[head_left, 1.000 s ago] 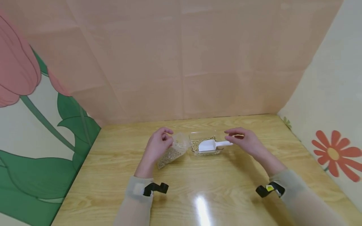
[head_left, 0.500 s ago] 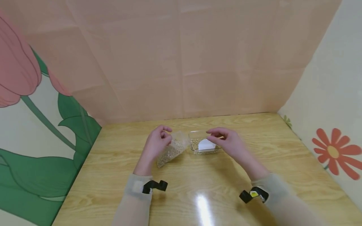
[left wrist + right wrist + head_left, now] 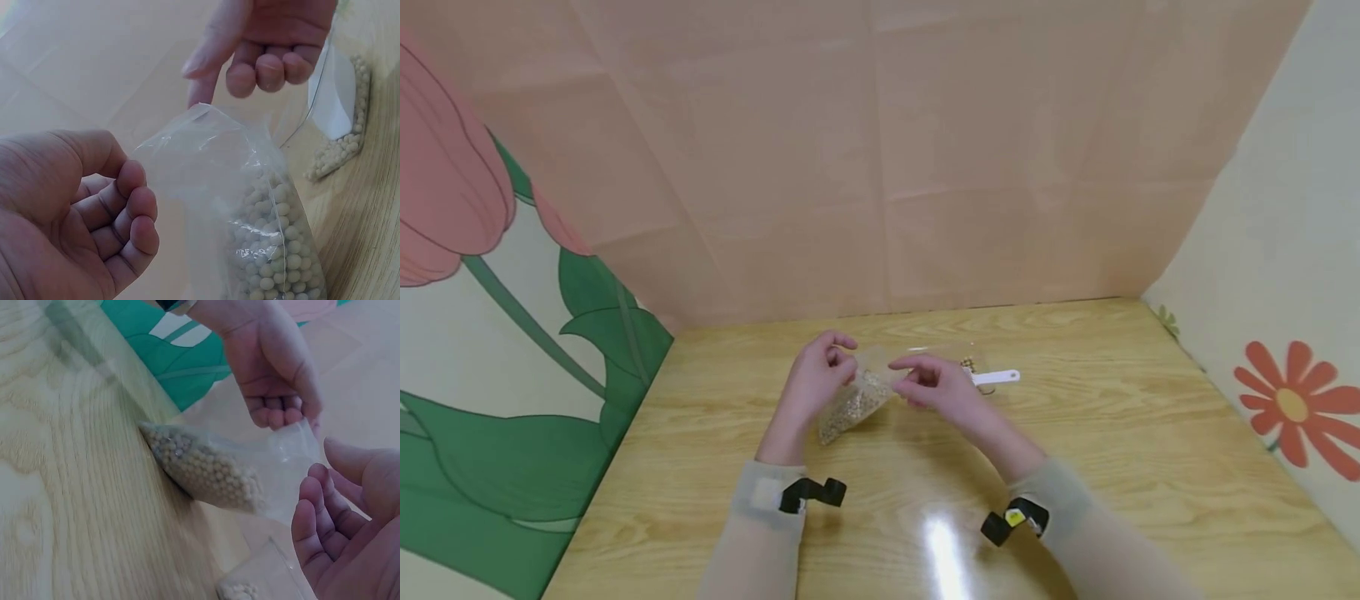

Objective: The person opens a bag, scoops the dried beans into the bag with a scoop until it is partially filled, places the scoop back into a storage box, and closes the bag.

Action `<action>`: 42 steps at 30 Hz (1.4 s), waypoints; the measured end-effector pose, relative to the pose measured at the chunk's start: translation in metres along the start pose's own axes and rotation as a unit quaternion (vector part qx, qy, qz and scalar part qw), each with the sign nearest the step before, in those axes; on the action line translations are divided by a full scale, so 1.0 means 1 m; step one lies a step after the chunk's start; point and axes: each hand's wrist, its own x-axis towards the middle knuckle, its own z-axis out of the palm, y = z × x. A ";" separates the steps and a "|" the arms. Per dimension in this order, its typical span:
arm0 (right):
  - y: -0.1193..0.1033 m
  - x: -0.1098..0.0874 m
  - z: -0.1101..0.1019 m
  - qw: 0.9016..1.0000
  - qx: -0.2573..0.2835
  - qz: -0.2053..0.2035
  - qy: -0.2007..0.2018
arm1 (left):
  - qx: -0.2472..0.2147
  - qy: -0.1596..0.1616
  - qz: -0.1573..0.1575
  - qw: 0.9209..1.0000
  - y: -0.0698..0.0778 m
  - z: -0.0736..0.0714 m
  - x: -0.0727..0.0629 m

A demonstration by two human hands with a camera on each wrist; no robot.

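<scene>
A clear plastic bag (image 3: 853, 408) partly filled with small pale beads (image 3: 275, 269) leans on the table with its mouth up. My left hand (image 3: 820, 379) pinches one side of the bag's top edge between thumb and fingers. Across the mouth, my right hand (image 3: 943, 387) reaches to the other side, thumb and index finger apart, a fingertip right at the bag's edge. Behind this hand stands a clear box (image 3: 269, 569) of similar beads, largely hidden in the head view. A white scoop (image 3: 334, 94) lies in the box, its handle sticking out to the right.
The wooden table (image 3: 700, 500) ends at a wall hung with pinkish paper (image 3: 880, 167). A tulip mural (image 3: 452, 167) stands on the left and a wall with a red flower (image 3: 1292, 404) on the right. Black camera mounts (image 3: 812, 493) sit on both wrists.
My right hand has moved left from near the scoop's handle, past the box, to the bag's mouth. The left hand and the bag have stayed nearly in place.
</scene>
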 end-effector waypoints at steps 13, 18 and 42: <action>0.001 0.004 0.020 1.000 -0.011 -0.005 0.004 | -0.005 -0.006 0.015 1.000 -0.003 0.001 0.002; -0.003 0.005 0.020 0.996 -0.066 -0.056 0.000 | -0.016 -0.003 0.015 1.000 -0.005 0.001 0.002; -0.024 -0.008 -0.016 0.980 -0.118 -0.161 -0.009 | -0.010 0.024 0.039 0.999 -0.012 -0.002 0.009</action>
